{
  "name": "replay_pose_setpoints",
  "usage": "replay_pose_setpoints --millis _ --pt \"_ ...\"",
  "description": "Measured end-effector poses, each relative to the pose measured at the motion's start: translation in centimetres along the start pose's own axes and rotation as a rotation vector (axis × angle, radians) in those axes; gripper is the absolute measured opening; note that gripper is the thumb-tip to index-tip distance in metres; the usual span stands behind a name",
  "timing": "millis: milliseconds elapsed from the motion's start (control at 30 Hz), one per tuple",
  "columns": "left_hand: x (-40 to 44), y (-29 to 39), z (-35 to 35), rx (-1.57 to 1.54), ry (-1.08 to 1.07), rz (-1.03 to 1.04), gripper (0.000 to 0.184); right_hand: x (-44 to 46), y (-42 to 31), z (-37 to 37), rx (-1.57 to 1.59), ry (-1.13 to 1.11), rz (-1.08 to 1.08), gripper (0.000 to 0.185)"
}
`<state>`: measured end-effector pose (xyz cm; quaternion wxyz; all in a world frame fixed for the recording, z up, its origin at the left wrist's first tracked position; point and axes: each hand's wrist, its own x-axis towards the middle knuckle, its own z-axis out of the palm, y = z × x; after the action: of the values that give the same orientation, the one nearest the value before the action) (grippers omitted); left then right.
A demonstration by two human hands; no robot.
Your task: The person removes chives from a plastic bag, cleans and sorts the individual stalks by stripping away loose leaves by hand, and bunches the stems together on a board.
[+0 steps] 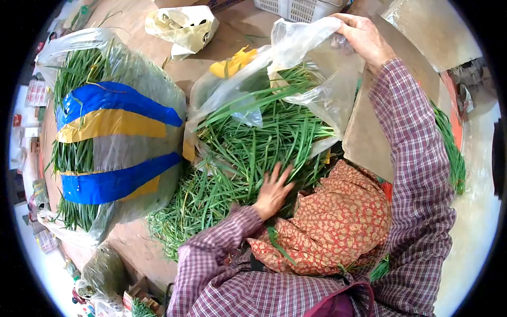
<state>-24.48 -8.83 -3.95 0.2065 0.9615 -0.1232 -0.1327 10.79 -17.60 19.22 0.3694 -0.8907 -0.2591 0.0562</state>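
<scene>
A heap of long, thin green leaves, like chives point(264, 140), lies before me, partly inside a clear plastic bag point(309, 34). My right hand point(364, 38) grips the bag's far edge and holds it raised, its fingers closed on the film. Flat on the near part of the heap rests my left hand point(273, 191), fingers spread and holding nothing. Loose leaves point(185, 208) spill out to the left of it. Close by is a red floral cloth point(338, 222) over my lap.
To the left stands a packed plastic bundle of greens point(113, 142) with blue and yellow bands. A crumpled pale bag point(182, 29) and a white plastic crate point(301, 9) are at the back. Cardboard point(388, 116) lies at right, with more greens point(446, 150) beyond my right arm.
</scene>
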Motion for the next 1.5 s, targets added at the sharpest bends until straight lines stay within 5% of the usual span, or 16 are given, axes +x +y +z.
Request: replay_pose_setpoints --millis 233,267,300,400,467,600,700,800,1000,1167,1400,1500 --pt "-13.8 -4.7 -4.8 0.006 -0.015 -0.208 0.032 1.4 3.0 0.9 0.063 0.108 -0.096 0.039" --pt "-16.5 -7.6 -2.5 0.042 -0.245 -0.415 0.02 1.2 2.1 0.5 0.066 0.112 -0.097 0.039" --pt "-16.7 -7.2 -6.2 0.03 -0.378 -0.529 0.036 0.8 0.5 0.0 0.103 0.056 0.001 0.031" --pt "-22.0 -12.2 -6.7 0.232 -0.589 -0.761 0.021 0.8 0.7 -0.1 0.162 0.03 0.039 0.023" --pt "-19.8 -10.6 -11.1 0.295 -0.8 -0.746 0.024 2.0 2.0 0.7 0.277 0.008 0.007 0.024" --pt "-9.8 -3.8 -17.0 0.132 -0.162 -0.306 0.031 1.8 0.4 -0.8 0.31 -0.046 -0.091 0.023" --pt "0.6 -2.4 -15.2 -0.029 0.245 0.031 0.047 1.1 -1.1 -2.1 0.285 -0.122 0.049 0.026" --pt "11.2 -2.0 -9.6 0.149 0.495 0.057 0.066 0.2 -1.6 -2.9 0.304 -0.126 -0.031 0.025" --pt "20.6 -1.2 -4.3 0.165 0.339 -0.065 0.098 0.5 -1.8 -3.4 0.293 -0.157 0.004 0.019" --pt "20.1 -1.5 0.8 0.418 0.335 0.027 0.033 1.4 -1.1 -3.3 0.365 -0.159 0.046 0.019" --pt "19.9 -1.3 0.9 0.237 0.539 0.024 0.039 -0.1 -2.2 -2.8 0.378 -0.051 -0.046 0.018" --pt "20.7 -2.0 0.6 0.201 0.443 0.031 0.048 0.3 -1.8 -3.0 0.429 -0.132 -0.078 0.017"
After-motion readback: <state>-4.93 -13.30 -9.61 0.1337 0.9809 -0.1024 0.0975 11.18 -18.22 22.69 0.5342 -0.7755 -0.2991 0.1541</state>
